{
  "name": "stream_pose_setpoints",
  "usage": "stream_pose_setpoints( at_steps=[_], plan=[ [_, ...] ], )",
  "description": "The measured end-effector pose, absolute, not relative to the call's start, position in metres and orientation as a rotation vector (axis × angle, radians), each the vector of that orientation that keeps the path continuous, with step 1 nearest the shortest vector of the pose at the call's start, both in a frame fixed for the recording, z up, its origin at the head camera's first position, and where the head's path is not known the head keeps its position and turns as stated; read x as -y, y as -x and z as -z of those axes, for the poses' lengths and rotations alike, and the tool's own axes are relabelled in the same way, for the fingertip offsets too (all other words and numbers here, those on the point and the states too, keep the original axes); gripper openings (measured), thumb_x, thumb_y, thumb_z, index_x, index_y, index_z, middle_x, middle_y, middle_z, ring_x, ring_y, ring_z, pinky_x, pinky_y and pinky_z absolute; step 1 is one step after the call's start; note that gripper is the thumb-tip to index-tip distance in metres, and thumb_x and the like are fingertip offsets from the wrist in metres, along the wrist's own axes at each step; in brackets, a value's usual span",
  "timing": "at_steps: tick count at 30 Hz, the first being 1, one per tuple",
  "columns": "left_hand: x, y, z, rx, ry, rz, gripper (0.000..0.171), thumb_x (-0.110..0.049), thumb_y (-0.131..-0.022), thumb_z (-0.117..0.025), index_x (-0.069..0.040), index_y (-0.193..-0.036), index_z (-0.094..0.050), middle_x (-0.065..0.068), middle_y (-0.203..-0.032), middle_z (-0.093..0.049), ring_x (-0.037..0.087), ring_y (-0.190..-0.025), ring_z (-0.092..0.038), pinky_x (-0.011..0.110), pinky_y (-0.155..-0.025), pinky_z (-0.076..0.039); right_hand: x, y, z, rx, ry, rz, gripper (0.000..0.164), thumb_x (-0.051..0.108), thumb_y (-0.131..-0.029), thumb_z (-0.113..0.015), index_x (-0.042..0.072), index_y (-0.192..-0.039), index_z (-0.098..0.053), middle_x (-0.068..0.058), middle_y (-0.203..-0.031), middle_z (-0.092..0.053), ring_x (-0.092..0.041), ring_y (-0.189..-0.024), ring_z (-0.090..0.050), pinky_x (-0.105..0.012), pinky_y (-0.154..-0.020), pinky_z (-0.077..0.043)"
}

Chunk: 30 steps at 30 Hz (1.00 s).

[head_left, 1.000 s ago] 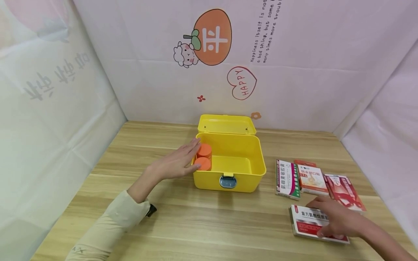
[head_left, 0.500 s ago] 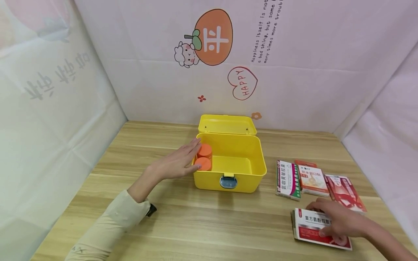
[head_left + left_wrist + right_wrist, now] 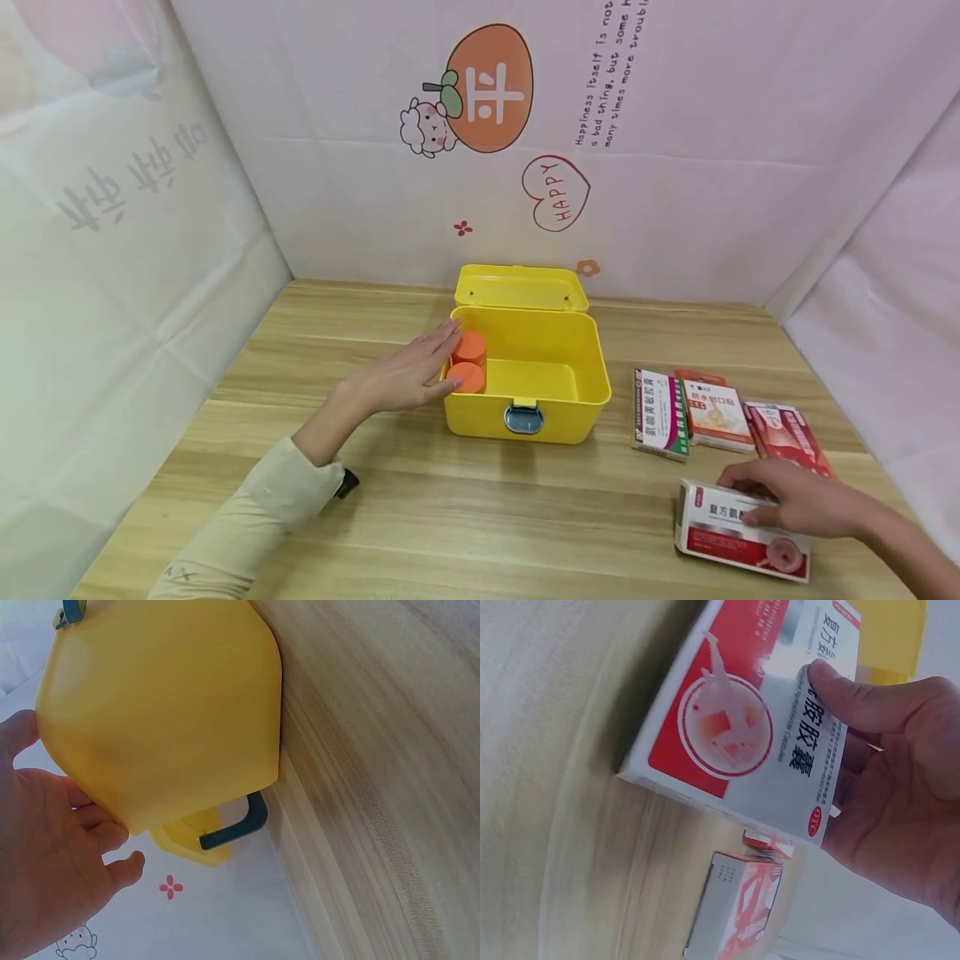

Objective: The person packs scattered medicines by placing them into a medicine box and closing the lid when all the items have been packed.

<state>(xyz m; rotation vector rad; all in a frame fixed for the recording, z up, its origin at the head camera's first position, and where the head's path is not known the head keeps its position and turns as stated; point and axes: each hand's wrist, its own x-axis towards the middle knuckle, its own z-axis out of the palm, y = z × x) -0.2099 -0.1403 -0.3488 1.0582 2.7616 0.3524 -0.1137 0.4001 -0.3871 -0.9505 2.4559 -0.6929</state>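
My right hand (image 3: 806, 500) grips a red and white medicine box (image 3: 731, 546) by its far edge, low at the front right. The right wrist view has the thumb on its printed face and the other fingers behind; the box is tilted. A yellow storage box (image 3: 525, 418) with its lid (image 3: 521, 287) raised stands at the middle. Two orange-lidded containers (image 3: 468, 377) are inside, at its left end. My left hand (image 3: 408, 371) rests at the left rim, fingers extended; in the left wrist view the fingertips meet the yellow wall (image 3: 165, 712).
Right of the yellow box lie a white and green medicine box (image 3: 660, 412), an orange and white plaster box (image 3: 717, 414) and a red packet (image 3: 789, 437). The wooden table (image 3: 480, 517) is bounded by printed white cloth (image 3: 675, 225) at the back and sides.
My right hand has tipped the red and white medicine box up from the table and shifted it slightly right and nearer. The left hand has stayed at the yellow box's rim.
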Motion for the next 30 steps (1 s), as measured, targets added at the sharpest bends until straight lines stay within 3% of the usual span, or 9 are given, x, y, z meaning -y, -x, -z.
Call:
stream_pose_setpoints(
  at_steps=[6,24,30],
  plan=[
    [0.142,0.210,0.349,-2.758,-1.049,-0.357,0.082,-0.057,-0.104,-0.035,-0.004,-0.160,-0.005,0.009,-0.169,0.005,0.024,-0.157,-0.002,0.045,-0.127,-0.015,-0.402,0.116,0.382,-2.403,0.919,0.784,0.018,0.013,-0.092,-0.069,0.008,-0.109,-0.067,0.015,-0.102,-0.067,0.010,-0.090,-0.057,-0.016,-0.068,-0.049],
    [0.141,0.211,0.349,-2.762,-1.080,-0.357,0.082,-0.056,-0.104,-0.035,-0.002,-0.159,-0.006,0.011,-0.169,0.004,0.024,-0.157,-0.002,0.045,-0.127,-0.016,-0.385,0.116,0.356,-2.458,0.825,0.859,0.035,0.012,-0.091,-0.071,-0.013,-0.114,-0.064,0.006,-0.098,-0.073,0.007,-0.086,-0.063,-0.019,-0.067,-0.056],
    [0.140,0.211,0.348,-2.766,-1.072,-0.358,0.083,-0.057,-0.104,-0.034,-0.003,-0.160,-0.006,0.010,-0.169,0.003,0.023,-0.157,-0.003,0.045,-0.127,-0.016,-0.381,0.116,0.349,-2.514,0.768,0.831,0.040,0.010,-0.091,-0.070,-0.018,-0.118,-0.060,-0.002,-0.101,-0.074,0.009,-0.088,-0.062,-0.017,-0.069,-0.055]
  ],
)
